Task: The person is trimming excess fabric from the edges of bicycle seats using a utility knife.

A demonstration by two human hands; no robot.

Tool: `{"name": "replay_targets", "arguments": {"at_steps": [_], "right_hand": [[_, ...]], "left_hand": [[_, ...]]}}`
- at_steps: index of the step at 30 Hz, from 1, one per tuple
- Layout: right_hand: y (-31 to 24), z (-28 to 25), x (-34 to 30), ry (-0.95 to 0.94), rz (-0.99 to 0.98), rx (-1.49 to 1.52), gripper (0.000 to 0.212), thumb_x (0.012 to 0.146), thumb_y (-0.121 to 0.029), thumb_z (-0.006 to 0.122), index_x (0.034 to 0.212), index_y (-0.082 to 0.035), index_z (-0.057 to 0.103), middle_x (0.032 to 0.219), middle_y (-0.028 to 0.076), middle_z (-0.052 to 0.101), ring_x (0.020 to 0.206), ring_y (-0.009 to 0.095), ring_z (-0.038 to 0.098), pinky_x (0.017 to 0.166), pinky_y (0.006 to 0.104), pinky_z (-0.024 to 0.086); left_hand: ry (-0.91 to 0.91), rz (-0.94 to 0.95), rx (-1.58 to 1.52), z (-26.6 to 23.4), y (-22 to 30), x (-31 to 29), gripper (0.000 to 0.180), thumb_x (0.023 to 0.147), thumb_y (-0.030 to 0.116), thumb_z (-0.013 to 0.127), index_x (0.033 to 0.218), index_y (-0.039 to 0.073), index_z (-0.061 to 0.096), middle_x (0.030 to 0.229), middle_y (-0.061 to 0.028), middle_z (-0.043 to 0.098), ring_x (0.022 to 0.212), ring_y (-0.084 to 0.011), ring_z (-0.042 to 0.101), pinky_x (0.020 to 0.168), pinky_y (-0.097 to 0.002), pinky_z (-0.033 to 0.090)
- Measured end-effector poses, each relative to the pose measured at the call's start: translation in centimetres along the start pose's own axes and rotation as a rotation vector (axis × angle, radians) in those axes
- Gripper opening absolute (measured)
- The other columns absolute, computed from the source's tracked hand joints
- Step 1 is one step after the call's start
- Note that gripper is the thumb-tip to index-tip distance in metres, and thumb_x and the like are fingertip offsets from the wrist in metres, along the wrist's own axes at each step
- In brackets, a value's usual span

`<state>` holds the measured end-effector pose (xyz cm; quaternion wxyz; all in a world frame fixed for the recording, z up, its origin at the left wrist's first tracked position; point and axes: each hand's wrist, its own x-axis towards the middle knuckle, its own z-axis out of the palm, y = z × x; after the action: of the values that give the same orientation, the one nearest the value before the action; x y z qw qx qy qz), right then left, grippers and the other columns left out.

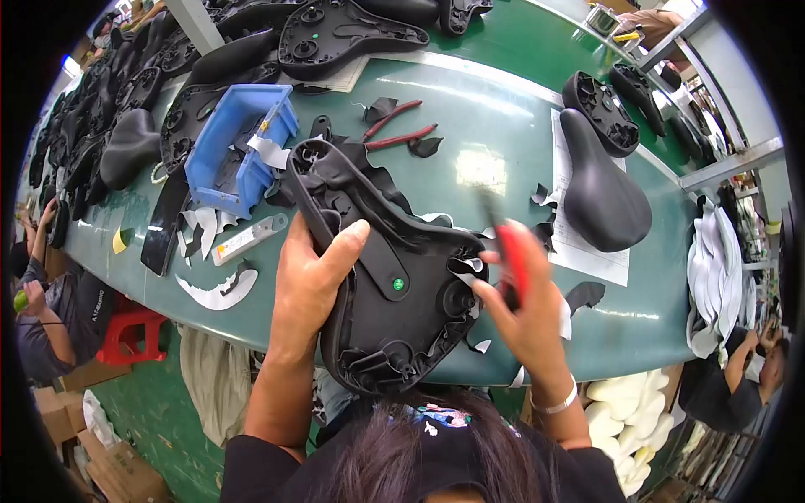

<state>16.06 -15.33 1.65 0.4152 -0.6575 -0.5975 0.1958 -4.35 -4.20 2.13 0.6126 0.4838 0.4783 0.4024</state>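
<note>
A black bicycle saddle (360,323) is held upside down above the table's near edge, its hollow underside with plastic ribs facing up. My left hand (312,281) is closed round its left edge, thumb over the rim. In my right hand (535,318) is a red-handled knife (518,261), its grey blade smeared by motion and pointing away. The fingertips of that hand are at the saddle's right edge, where loose cover material with a pale backing (467,266) sticks up. Red-handled pliers (402,134) lie beyond the saddle.
A blue bin (197,163) with scraps stands at the left, near cut white trimmings (220,292) and a light-coloured cutter (250,240). Another saddle (602,193) lies on paper at the right. Many saddles (130,151) crowd the far left. People (54,323) sit at both sides.
</note>
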Motion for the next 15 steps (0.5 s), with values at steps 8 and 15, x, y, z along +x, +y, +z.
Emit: {"name": "replay_targets", "arguments": {"at_steps": [8, 15], "right_hand": [[4.1, 0.5, 2.7, 0.248, 0.501, 1.087, 0.048, 0.078, -0.005, 0.059, 0.124, 0.003, 0.046, 0.084, 0.007, 0.059, 0.056, 0.011, 0.054, 0.05, 0.0221, 0.046], [-0.7, -0.8, 2.7, -0.207, 0.08, 0.307, 0.047, 0.079, -0.007, 0.07, 0.121, -0.001, 0.049, 0.092, 0.008, 0.063, 0.076, 0.014, 0.062, 0.072, 0.0265, 0.05]], "left_hand": [[0.536, 0.453, 0.677, -2.0, -6.9, -0.3, 0.047, 0.075, 0.015, 0.073, 0.115, 0.003, 0.052, 0.1, -0.0085, 0.055, 0.1, -0.0249, 0.05, 0.091, -0.037, 0.039], [-0.489, 0.811, 1.022, 5.3, -1.7, 1.1, 0.018, 0.075, 0.015, 0.066, 0.089, 0.009, 0.058, 0.082, -0.0052, 0.055, 0.086, -0.0239, 0.053, 0.076, -0.04, 0.038]]}}
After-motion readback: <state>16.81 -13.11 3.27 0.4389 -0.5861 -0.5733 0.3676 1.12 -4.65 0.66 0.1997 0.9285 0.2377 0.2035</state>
